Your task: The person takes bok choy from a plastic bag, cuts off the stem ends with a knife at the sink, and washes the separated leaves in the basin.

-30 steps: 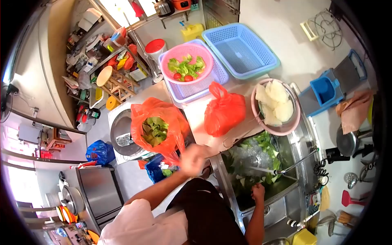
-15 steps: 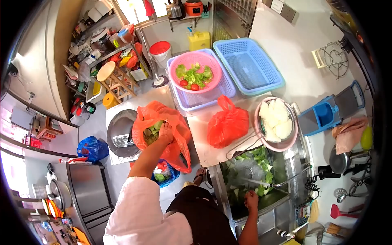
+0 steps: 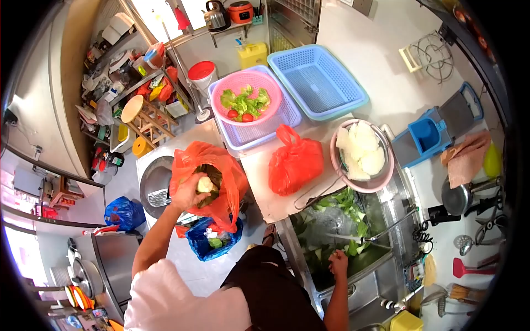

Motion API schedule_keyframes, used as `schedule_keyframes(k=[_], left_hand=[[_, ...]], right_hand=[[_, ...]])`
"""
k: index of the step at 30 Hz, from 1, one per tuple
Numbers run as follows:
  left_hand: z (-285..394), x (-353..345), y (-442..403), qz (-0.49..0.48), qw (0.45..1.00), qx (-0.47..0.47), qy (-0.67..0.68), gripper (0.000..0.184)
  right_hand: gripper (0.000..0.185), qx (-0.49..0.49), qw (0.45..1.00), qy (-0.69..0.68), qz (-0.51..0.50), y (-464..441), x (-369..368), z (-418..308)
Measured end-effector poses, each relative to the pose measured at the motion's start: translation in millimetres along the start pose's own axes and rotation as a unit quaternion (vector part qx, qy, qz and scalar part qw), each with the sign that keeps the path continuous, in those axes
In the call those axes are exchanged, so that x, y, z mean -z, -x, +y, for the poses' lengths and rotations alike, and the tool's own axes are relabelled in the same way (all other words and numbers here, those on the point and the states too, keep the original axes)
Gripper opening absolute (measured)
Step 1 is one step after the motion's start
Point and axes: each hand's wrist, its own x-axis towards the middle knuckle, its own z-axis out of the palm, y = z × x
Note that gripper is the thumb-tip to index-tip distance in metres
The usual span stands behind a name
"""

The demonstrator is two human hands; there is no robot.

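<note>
My left hand (image 3: pixel 187 191) is closed around a leafy vegetable (image 3: pixel 206 188) with a pale base, at the mouth of an open red plastic bag (image 3: pixel 227 179). Over the near edge of the sink (image 3: pixel 381 270) is my right hand (image 3: pixel 338 262), its fingers curled; what they hold, if anything, I cannot make out. Beside it, green leaves (image 3: pixel 353 212) lie in water in the basin, and water runs onto them from the tap (image 3: pixel 381 234). A tied red bag (image 3: pixel 295 165) stands on the board behind the sink.
Behind are a pink basket (image 3: pixel 221 88) with lettuce and tomatoes and a blue basket (image 3: pixel 314 77). A bowl of pale pieces (image 3: pixel 361 151) sits right of the tied bag. A blue-lined bin (image 3: pixel 207 248) stands below the open bag. A wok (image 3: pixel 149 179) is at the left.
My left hand was reaching into the open red bag and now holds a vegetable with its pale base showing at the bag's mouth. My right hand has stayed by the sink's near edge.
</note>
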Motion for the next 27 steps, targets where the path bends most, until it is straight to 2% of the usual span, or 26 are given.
schedule_keyframes(k=[1,2,3,4,6,7,9,10,11,13,15,16,19,20,21,22,23,24,25,27], left_hand=[[20.2,12.5,11.7,0.019,0.999,0.032,0.012,0.065],[27.9,21.3,19.5,0.040,0.999,0.001,0.025,0.068],[35.5,26.8,27.0,0.050,0.994,0.016,0.092,0.067],[49.6,32.5,29.5,0.080,0.970,0.025,0.226,0.066],[92.5,45.8,28.5,0.115,0.876,0.035,0.467,0.062],[99.1,41.3,24.7,0.103,0.826,0.035,0.554,0.063],[129.7,26.7,12.9,0.014,0.663,0.067,0.746,0.069],[154.3,19.6,8.2,-0.020,0.614,0.072,0.786,0.073],[187.0,14.1,3.5,-0.044,0.573,0.083,0.814,0.071],[214.3,-18.5,-7.1,-0.167,0.502,0.093,0.843,0.074],[252.3,-59.3,-9.4,-0.259,0.438,0.067,0.858,0.079],[271.3,-75.6,-6.5,-0.294,0.458,0.108,0.832,0.083],[337.4,-135.1,2.6,-0.449,0.374,0.061,0.809,0.086],[354.9,-151.7,10.2,-0.488,0.357,0.097,0.791,0.088],[372.1,-160.0,14.9,-0.533,0.455,0.087,0.708,0.081],[380.3,-198.2,14.7,-0.577,0.537,0.056,0.613,0.077],[389.1,-241.2,16.9,-0.608,0.609,0.014,0.509,0.073],[413.2,-264.3,28.9,-0.571,0.722,-0.103,0.377,0.070],[426.6,-295.3,42.1,-0.514,0.795,-0.189,0.259,0.076],[463.8,-328.5,67.1,-0.480,0.814,-0.312,0.096,0.077]], right_hand=[[0.046,-0.009,1.000,0.004,-0.001,-0.2,-0.6,-0.5],[0.046,-0.016,1.000,0.008,-0.002,-2.1,-1.5,-2.2],[0.046,-0.014,1.000,0.005,-0.005,-3.1,-2.7,-3.6],[0.046,-0.013,1.000,0.003,-0.008,-2.8,-3.0,-3.8],[0.046,0.000,1.000,-0.010,-0.011,-4.2,-2.8,-1.7],[0.046,0.012,1.000,-0.020,-0.011,-6.6,-3.9,0.9],[0.045,0.022,0.999,-0.024,-0.006,-5.3,1.6,4.4],[0.044,0.021,1.000,-0.021,0.001,-4.6,2.9,2.7],[0.043,0.016,1.000,-0.020,0.011,-1.3,4.5,2.1],[0.043,0.014,0.999,-0.040,0.033,4.8,11.1,8.2],[0.045,0.020,0.998,-0.035,0.054,11.1,21.8,25.8],[0.046,0.027,0.996,-0.060,0.065,16.3,25.9,37.7],[0.047,-0.007,0.984,-0.161,0.073,48.0,45.4,46.3],[0.045,-0.001,0.975,-0.211,0.076,57.4,50.4,51.6],[0.043,0.033,0.963,-0.248,0.096,60.7,51.5,68.8],[0.042,0.058,0.950,-0.285,0.114,68.1,54.5,82.0],[0.041,0.034,0.936,-0.324,0.131,78.5,62.0,84.2],[0.040,0.031,0.924,-0.345,0.164,88.4,66.8,91.6],[0.040,0.030,0.911,-0.363,0.193,97.0,71.8,98.3],[0.040,0.006,0.889,-0.386,0.245,115.2,79.7,110.7]])
